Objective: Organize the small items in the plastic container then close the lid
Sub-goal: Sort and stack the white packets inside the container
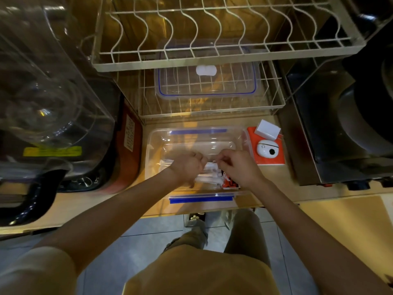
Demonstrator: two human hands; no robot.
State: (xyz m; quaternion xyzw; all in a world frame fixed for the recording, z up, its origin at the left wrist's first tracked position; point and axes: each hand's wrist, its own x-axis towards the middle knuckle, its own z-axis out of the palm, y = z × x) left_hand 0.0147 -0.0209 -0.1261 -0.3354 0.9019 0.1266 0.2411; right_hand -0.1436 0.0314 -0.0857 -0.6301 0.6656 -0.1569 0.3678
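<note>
A clear plastic container (155, 137) with blue clips stands open on the counter in front of me. Both hands are inside it. My left hand (188, 167) and my right hand (238, 167) are closed on a small white item (210, 166) between them. White packets (206, 179) and a red-and-black packet (229, 183) lie on the container's floor under my hands. The clear lid (207, 87) with a blue seal lies on the lower wire rack behind the container, a white object (206, 70) resting on it.
To the container's right lie an orange card (270, 160), a white earbud case (266, 148) and a small white box (268, 129). A wire dish rack (212, 50) rises behind. A blender jug (49, 92) stands left, a dark metal appliance (340, 135) right.
</note>
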